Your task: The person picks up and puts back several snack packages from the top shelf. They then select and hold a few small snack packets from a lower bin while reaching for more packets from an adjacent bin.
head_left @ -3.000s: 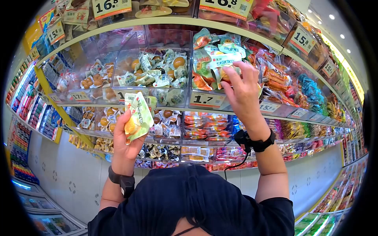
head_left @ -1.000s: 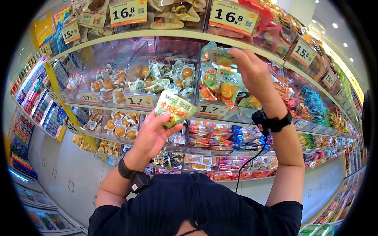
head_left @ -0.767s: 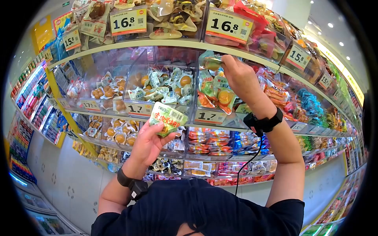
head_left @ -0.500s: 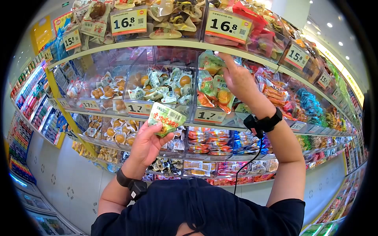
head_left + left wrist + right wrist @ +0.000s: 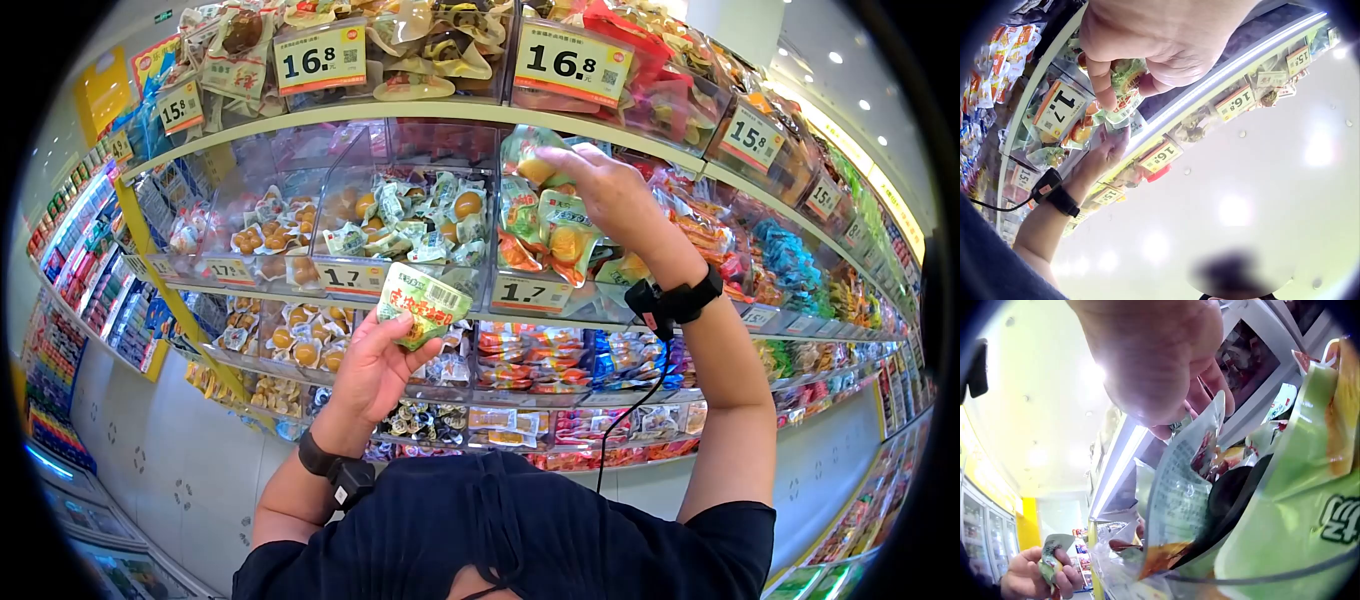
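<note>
L hand (image 5: 372, 362), just left of frame ctr, pinches green pkt (image 5: 425, 305) betw. thumb & fingers, barcode side up. R hand (image 5: 610, 190), upper ctr-right, is over clear bin (image 5: 592, 297), fingers extended at upper pkt (image 5: 532, 160); can't tell if they grip it. 1.7 tag (image 5: 532, 294) on bin front.

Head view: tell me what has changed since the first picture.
The left hand has moved right with its packet, turning it so large red lettering shows and uncovering the left 1.7 tag. The right hand has reached further back and leftward, to an upper packet; whether it grips that is unclear. Unchanged: the left hand's hold, and the egg packs.
</note>
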Demonstrator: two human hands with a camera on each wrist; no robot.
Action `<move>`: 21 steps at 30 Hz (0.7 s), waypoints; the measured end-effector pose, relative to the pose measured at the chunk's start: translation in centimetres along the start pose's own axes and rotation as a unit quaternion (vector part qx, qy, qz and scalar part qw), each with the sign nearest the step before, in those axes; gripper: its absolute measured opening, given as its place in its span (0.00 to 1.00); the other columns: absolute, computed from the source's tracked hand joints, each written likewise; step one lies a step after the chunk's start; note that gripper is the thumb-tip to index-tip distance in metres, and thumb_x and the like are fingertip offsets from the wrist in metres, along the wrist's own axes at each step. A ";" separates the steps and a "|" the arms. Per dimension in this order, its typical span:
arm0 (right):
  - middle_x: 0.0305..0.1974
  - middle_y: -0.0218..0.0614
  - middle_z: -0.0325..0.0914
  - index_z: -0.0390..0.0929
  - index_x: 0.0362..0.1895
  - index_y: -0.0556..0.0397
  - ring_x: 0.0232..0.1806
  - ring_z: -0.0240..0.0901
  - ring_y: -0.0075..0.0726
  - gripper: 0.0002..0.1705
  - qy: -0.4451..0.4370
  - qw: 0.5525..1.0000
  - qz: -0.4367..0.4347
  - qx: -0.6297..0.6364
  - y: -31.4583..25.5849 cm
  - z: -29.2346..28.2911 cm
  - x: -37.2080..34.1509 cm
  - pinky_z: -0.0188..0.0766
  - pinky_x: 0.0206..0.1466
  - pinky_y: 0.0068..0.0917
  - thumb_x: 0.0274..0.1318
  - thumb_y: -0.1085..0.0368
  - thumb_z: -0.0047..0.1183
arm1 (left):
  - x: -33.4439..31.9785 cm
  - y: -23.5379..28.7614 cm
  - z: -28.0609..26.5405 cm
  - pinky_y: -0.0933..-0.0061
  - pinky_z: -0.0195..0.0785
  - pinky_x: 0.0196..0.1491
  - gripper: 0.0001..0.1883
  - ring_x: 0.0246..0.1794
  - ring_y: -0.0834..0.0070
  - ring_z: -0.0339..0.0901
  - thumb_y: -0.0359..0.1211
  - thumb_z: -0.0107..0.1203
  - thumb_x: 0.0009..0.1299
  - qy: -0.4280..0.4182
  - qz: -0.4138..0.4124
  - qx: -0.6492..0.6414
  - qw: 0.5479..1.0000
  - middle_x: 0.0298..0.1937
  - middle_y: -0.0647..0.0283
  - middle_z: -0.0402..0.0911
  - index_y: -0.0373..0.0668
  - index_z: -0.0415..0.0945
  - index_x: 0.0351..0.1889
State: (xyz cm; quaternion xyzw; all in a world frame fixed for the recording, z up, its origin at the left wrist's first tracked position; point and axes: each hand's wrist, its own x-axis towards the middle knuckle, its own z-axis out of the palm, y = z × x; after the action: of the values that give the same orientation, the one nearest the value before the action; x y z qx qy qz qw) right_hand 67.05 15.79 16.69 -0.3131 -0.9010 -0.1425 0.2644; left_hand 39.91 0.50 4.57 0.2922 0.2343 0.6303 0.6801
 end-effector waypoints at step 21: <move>0.57 0.59 0.64 0.64 0.64 0.43 0.63 0.58 0.59 0.24 -0.114 0.980 0.148 0.064 1.9 -0.1 -0.1 0.55 0.65 0.42 0.67 0.54 0.38 | 0.0 -0.3 0.4 0.65 0.78 0.50 0.18 0.50 0.68 0.77 0.28 0.48 0.70 0.000 -0.013 -0.002 1.000 0.52 0.57 0.75 0.38 0.61 0.58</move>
State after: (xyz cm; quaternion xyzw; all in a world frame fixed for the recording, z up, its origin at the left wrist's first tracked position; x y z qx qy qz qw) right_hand 68.29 17.15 16.87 -0.4393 -0.8764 -0.0074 0.1974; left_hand 40.38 0.45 4.69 0.2874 0.2372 0.6217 0.6890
